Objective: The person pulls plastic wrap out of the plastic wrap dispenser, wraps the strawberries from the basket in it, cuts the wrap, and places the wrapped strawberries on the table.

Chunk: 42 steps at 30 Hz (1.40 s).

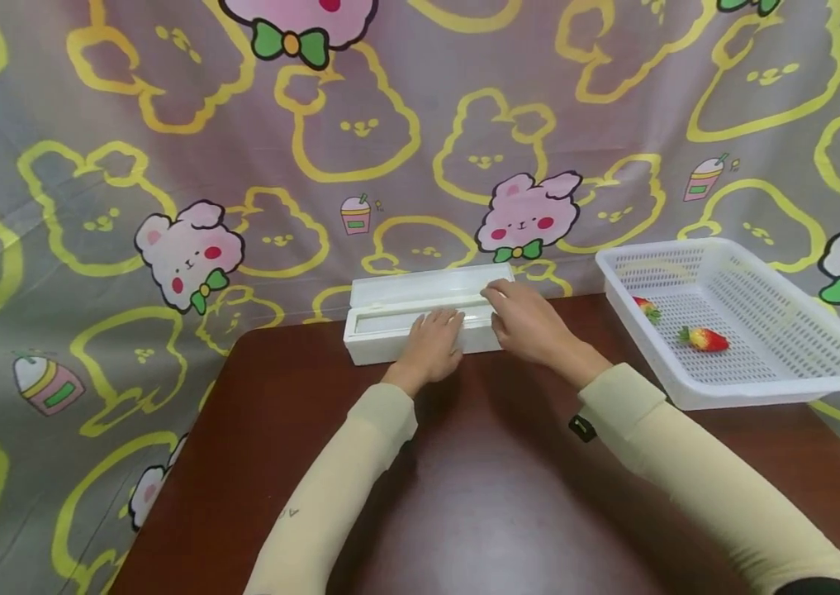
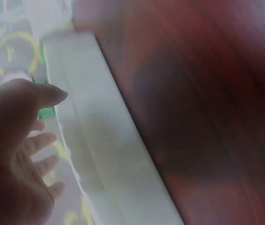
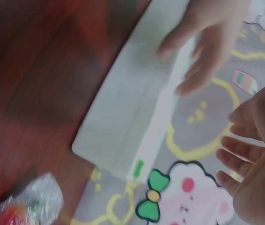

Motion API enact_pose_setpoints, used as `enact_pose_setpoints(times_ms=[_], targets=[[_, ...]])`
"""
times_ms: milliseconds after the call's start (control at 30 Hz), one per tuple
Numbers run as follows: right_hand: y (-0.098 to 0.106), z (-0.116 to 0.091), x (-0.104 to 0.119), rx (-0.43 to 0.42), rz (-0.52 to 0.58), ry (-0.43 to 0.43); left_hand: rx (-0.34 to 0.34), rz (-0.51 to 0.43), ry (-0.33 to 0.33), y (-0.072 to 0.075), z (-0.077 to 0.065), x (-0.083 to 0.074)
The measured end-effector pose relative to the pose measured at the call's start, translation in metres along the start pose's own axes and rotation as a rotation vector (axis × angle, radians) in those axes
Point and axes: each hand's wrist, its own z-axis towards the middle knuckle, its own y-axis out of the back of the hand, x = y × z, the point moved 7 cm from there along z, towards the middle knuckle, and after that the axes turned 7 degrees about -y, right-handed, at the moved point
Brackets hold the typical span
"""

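A long white box [image 1: 382, 343] lies along the table's far side, its lid [image 1: 427, 285] raised toward the curtain. My left hand [image 1: 434, 339] is at the box's front rim near the middle, with the thumb [image 2: 53, 95] over the front face and the other fingers spread apart behind it. Near the box's right end is my right hand [image 1: 527, 322], fingers bent loosely around the opening. In the right wrist view this right hand [image 3: 254, 159] holds nothing, and a gap shows between it and the box [image 3: 118, 103].
A white perforated basket [image 1: 784, 387] with strawberries [image 1: 705, 339] stands at the table's right. Something red in clear plastic [image 3: 25, 206] sits beside the box's end. A small black tag [image 1: 581, 427] lies by the right sleeve. A patterned curtain [image 1: 420, 124] hangs behind the table.
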Motion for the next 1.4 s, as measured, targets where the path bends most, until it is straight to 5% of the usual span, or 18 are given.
enact_pose_setpoints(times_ms=[300, 667, 867, 1033, 1233, 1400], targets=[[-0.062, 0.010, -0.033, 0.284, -0.062, -0.116, -0.043, 0.073, 0.208, 0.012, -0.033, 0.065], [-0.074, 0.021, -0.058, 0.299, 0.133, -0.176, -0.070, 0.060, 0.230, 0.016, -0.028, 0.089], [-0.071, 0.031, -0.062, 0.188, 0.234, -0.080, -0.057, 0.109, 0.152, 0.025, -0.026, 0.097], [-0.071, 0.039, -0.058, 0.202, 0.146, 0.003, -0.020, 0.140, 0.093, 0.031, -0.030, 0.100], [-0.081, 0.043, -0.048, 0.279, -0.149, 0.063, 0.021, 0.214, 0.021, 0.030, -0.027, 0.103], [-0.083, 0.048, -0.040, 0.225, -0.259, 0.141, -0.002, 0.250, -0.005, 0.030, -0.026, 0.110]])
